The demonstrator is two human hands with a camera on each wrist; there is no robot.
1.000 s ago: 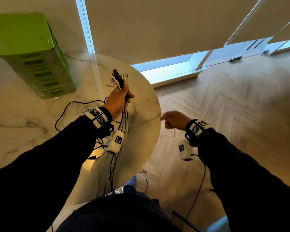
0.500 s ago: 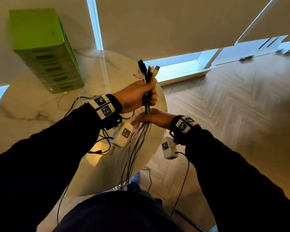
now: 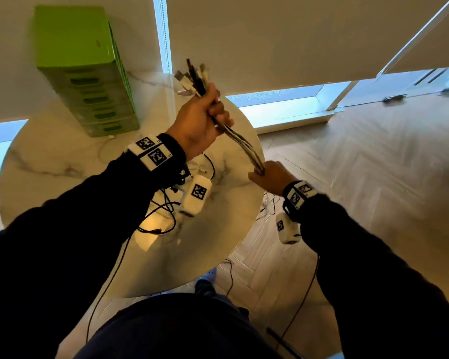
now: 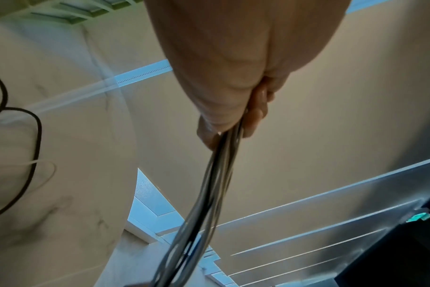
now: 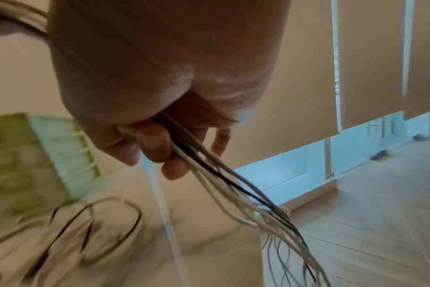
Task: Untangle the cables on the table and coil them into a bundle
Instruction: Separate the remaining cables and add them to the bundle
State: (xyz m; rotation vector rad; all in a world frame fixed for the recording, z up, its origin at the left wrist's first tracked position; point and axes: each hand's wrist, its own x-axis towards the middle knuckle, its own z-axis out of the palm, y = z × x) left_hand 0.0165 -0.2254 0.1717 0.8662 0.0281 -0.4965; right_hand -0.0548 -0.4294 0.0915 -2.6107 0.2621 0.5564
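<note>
While both hands grip it, the bundle of cables is held in the air above the right edge of the round marble table, stretched in a slanted line from upper left to lower right. It is made up of white, grey and black leads. Its connector ends fan out above the left hand, blurred, so individual plug types cannot be told.

That left hand is wrapped in a fist round the bundle near the connectors; the left wrist view shows the fingers curled over the strands, which run taut away from the palm. Lower down, the right hand closes round the same bundle just past the table edge. In the right wrist view its fingers are curled about the cables, and the loose tails spread apart below it over the floor.

Separate black and white cables lie in loose loops on the tabletop beneath the left forearm; whether they join the held bundle cannot be told. Both arms wear black sleeves, with tagged white wristbands and a small white camera unit hanging under each wrist.

At the far left of the table stands a green box with rows of slots. Beyond it hang beige roller blinds, with a strip of bright window below. A wooden herringbone floor lies to the right.
</note>
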